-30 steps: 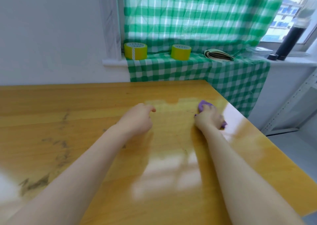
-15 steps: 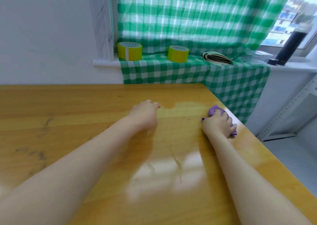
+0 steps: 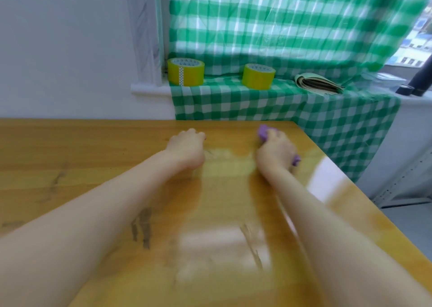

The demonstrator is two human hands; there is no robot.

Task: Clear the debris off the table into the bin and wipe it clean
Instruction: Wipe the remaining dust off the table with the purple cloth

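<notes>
Table [image 3: 70,157]: we are logging a yellow-brown wooden top with a glossy finish; it is filling the lower half of the view and reflecting the window light in pale patches.
Purple cloth [image 3: 263,131]: it is lying bunched on the table near the far right corner. One end is poking out beyond the fingers and another bit is showing at the outer side of the palm.
Right hand [image 3: 275,152]: it is gripping the purple cloth with its fingers curled over it and is pressing it down onto the wood.
Left hand [image 3: 185,148]: it is resting on the table with its fingers curled under. We are seeing nothing in it. It is sitting apart from the right hand, with a strip of shiny wood between them.
Dark smears [image 3: 141,225]: grey-brown streaks are showing on the wood between the two forearms, with fainter ones towards the left edge.
Window sill [image 3: 149,89]: a white ledge is running behind the table, under a green-and-white checked fabric [image 3: 257,103] that is hanging as a curtain and draping over the front.
Left tape roll [image 3: 185,71]: a yellow roll is standing on the sill at the curtain's left edge. Its core print is too small for us to read.
Right tape roll [image 3: 258,76]: a second yellow roll is sitting well apart from the first. Its core print is equally unreadable.
Booklet [image 3: 318,84]: a pale green-covered pad is lying flat on the fabric, with its pages fanning.
</notes>
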